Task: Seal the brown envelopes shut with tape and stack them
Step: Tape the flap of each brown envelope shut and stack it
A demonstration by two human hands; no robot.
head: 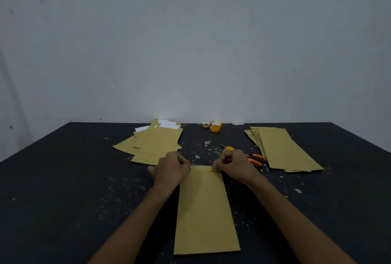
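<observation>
As the left hand (172,168) and right hand (234,165) grips pinch tape (203,167) onto one envelope (205,210), a sealed stack (283,149) lies at two o'clock and an unsealed pile (156,144) at eleven.

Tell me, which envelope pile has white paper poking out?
The left pile, beyond the left hand. White sheets stick out of its far ends; the right pile and the single envelope show only brown.

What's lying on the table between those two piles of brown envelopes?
In the head view, orange-handled scissors and a yellow tape roll lie there, nearer the right pile than the left pile.
</observation>
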